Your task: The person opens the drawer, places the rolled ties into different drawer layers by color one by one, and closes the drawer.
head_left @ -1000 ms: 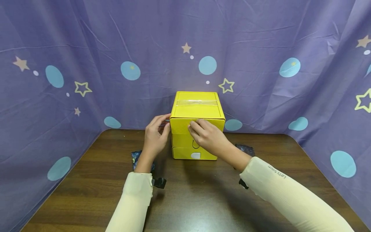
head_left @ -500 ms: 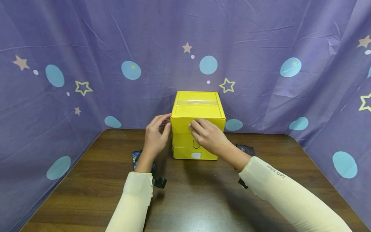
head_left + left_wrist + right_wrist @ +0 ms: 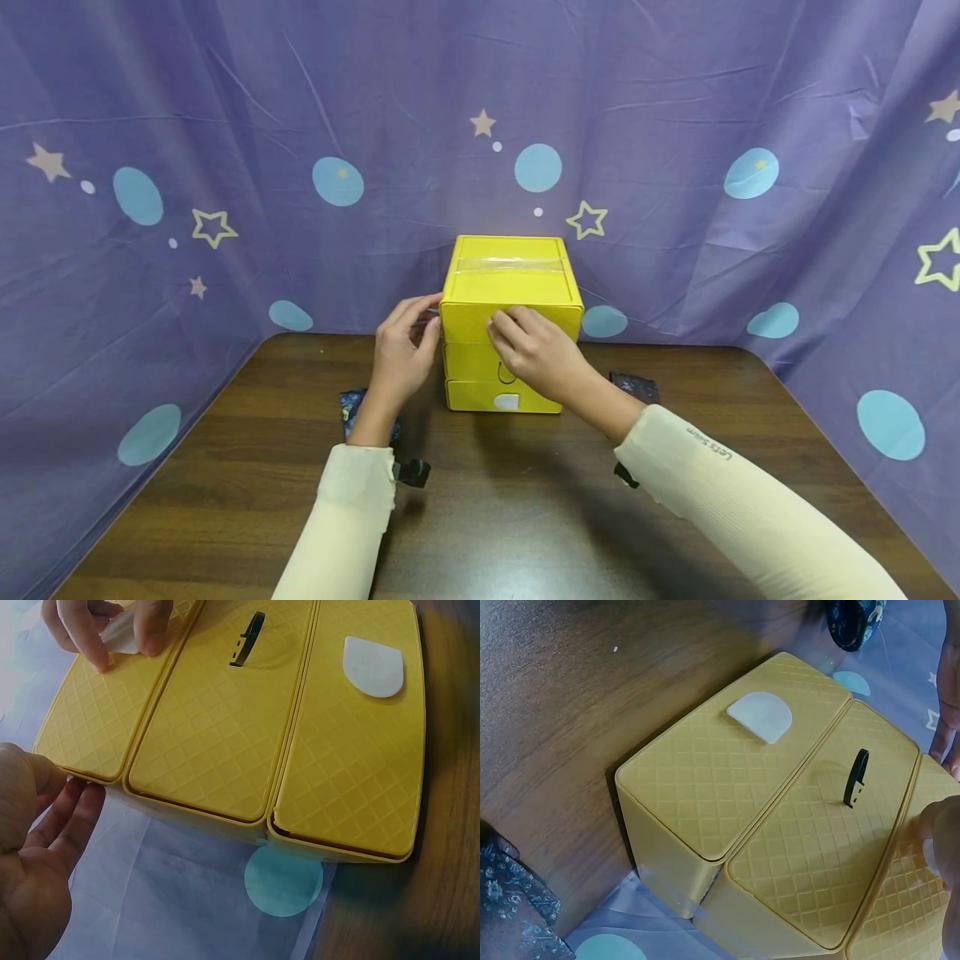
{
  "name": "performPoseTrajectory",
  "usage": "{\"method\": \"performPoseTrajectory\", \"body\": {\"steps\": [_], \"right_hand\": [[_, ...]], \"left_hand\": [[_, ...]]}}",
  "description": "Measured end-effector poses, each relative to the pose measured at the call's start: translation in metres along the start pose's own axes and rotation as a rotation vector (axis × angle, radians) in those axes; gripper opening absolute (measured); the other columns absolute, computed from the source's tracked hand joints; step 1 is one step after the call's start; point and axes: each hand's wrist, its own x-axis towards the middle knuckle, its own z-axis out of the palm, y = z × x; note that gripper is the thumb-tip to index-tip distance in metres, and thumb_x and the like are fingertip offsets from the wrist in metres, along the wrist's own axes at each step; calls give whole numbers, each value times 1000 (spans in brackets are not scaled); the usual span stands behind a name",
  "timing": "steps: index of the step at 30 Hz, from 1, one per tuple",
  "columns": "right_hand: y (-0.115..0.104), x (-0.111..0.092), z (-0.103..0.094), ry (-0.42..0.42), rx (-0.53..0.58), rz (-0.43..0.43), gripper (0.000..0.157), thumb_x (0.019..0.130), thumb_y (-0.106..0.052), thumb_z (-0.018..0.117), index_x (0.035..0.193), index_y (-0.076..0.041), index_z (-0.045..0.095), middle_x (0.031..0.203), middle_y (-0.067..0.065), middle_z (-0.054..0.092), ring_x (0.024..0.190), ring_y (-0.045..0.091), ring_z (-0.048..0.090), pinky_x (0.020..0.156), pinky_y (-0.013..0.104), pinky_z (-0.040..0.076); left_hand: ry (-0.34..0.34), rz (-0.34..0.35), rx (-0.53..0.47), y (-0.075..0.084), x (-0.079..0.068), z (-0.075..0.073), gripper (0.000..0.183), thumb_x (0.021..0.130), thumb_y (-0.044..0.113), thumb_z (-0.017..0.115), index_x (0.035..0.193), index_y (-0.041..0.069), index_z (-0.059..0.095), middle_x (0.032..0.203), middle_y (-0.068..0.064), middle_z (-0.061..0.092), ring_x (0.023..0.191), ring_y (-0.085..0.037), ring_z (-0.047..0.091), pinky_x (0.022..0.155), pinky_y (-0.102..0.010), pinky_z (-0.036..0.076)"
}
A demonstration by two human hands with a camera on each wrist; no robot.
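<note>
A yellow three-drawer box (image 3: 510, 287) with quilted fronts stands at the back of the table, a strip of clear tape across its top. My right hand (image 3: 540, 354) is at the top drawer (image 3: 90, 727) and pinches its white tab handle (image 3: 120, 634) between thumb and fingers. Against the box's left side, near the top drawer's edge, rest the fingertips of my left hand (image 3: 405, 350), the fingers fairly straight. The middle drawer has a black loop handle (image 3: 250, 639), and the bottom drawer a white tab (image 3: 375, 667). All three fronts look about flush.
A dark patterned packet (image 3: 350, 408) lies left of the box, partly behind the left wrist. Another dark packet (image 3: 636, 386) lies to the right, near the right forearm. A purple curtain (image 3: 420, 108) hangs right behind the wooden table (image 3: 465, 500).
The thin dark slit above the top drawer's front has closed, as the drawer has gone slightly inward. Both hands have stayed almost in place.
</note>
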Motion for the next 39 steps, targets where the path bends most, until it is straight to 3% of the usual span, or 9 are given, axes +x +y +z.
{"method": "performPoseTrajectory", "body": {"steps": [4, 11, 18, 31, 36, 39], "right_hand": [[0, 0, 0, 0, 19, 8, 20, 102, 1, 58, 116, 7, 72, 107, 18, 65, 95, 30, 62, 84, 35, 59], [-1, -7, 0, 70, 52, 0, 34, 108, -8, 42, 118, 4, 71, 107, 16, 66, 97, 31, 63, 86, 38, 58], [-8, -16, -1, 127, 49, -19, 33, 102, -16, 48, 116, 1, 73, 109, 15, 68, 100, 31, 63, 85, 39, 56], [-28, -31, 11, 62, 110, 16, 34, 105, -20, 45, 117, -1, 70, 104, 11, 68, 87, 28, 62, 74, 35, 56], [-31, -36, 16, 22, 149, 48, 28, 98, -21, 59, 116, -1, 68, 102, 11, 65, 83, 28, 60, 68, 35, 54], [-32, -39, 19, -11, 164, 59, 33, 91, -23, 70, 115, -1, 67, 100, 11, 64, 81, 28, 59, 67, 36, 53]], "left_hand": [[5, -2, 5, 0, 0, 0, 33, 98, -5, 63, 129, 1, 69, 120, -14, 67, 100, -27, 69, 83, -41, 62], [2, 0, -1, 0, 1, 0, 33, 98, -4, 64, 130, 2, 69, 121, -15, 67, 99, -29, 69, 82, -42, 62], [-5, -2, 12, 2, 1, 0, 33, 98, -4, 63, 130, 3, 69, 121, -14, 67, 100, -26, 69, 83, -36, 61], [9, 1, 1, 2, 0, 0, 33, 97, -7, 64, 129, 1, 69, 120, -15, 67, 99, -28, 69, 83, -40, 62], [2, 4, 19, 2, 0, -1, 33, 97, -6, 63, 129, 1, 69, 121, -14, 67, 100, -27, 69, 82, -40, 62], [-2, 8, 29, 2, 0, -1, 33, 98, -4, 63, 130, 1, 68, 121, -14, 67, 100, -26, 69, 83, -37, 62]]}}
